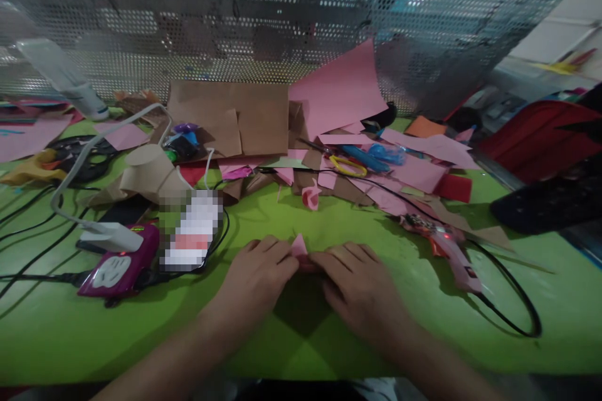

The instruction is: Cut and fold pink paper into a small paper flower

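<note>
Between my two hands, low over the green table (263, 338), is a small piece of pink paper (299, 247) with a pointed tip standing up. My left hand (263, 269) pinches its left side. My right hand (355, 279) grips the other side with thumb and fingertips; much of the paper is hidden behind the fingers. Just beyond, a small curled pink paper shape (311, 196) lies on the table. Off to the right rests a pink glue gun (455, 254) with a red light and a black cable.
A purple power strip (120, 260) with a white plug, and a phone (195, 232) on a cable, lie left. Behind are paper scraps (418, 172), yellow-handled scissors (348, 166), a brown cardboard sheet (230, 116) and a large pink sheet (343, 94). A perforated metal panel (235, 25) bounds the back.
</note>
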`<state>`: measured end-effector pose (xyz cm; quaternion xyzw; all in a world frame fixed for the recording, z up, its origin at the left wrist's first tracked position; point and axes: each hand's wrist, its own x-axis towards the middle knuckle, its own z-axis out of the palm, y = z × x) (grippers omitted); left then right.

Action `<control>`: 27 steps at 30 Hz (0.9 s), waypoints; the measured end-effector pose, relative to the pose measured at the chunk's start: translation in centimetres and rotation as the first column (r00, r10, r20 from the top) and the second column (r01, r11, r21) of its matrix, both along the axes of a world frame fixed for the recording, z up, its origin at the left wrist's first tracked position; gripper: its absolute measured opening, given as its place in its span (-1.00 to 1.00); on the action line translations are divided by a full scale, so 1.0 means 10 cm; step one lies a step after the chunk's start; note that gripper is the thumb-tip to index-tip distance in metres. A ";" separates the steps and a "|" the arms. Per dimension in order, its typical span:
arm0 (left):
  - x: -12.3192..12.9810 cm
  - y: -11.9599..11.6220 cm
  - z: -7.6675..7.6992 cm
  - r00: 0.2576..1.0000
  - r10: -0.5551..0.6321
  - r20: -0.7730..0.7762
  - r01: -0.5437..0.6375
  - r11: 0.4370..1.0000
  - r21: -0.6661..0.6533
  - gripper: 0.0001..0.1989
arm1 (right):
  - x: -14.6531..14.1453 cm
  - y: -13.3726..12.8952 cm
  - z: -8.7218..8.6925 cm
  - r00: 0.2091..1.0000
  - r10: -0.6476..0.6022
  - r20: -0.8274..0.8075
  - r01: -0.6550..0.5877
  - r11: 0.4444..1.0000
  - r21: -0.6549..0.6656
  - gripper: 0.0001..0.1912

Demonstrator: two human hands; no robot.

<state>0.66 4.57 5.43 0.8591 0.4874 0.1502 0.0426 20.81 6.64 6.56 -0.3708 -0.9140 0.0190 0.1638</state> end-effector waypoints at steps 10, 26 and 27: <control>-0.10 0.10 0.03 0.972 0.062 0.228 -0.020 0.983 -0.180 -0.89 | -0.04 0.08 -0.01 0.997 0.035 0.071 -0.039 0.998 0.050 -0.84; -0.01 0.08 -0.06 0.995 -0.076 0.058 0.071 0.994 0.085 -0.90 | -0.03 0.10 -0.03 0.997 0.039 0.069 -0.046 0.994 0.098 -0.79; -0.02 0.08 -0.07 0.996 -0.074 0.056 0.069 0.994 0.082 -0.90 | -0.02 0.11 -0.03 0.997 0.044 0.059 -0.051 0.992 0.112 -0.80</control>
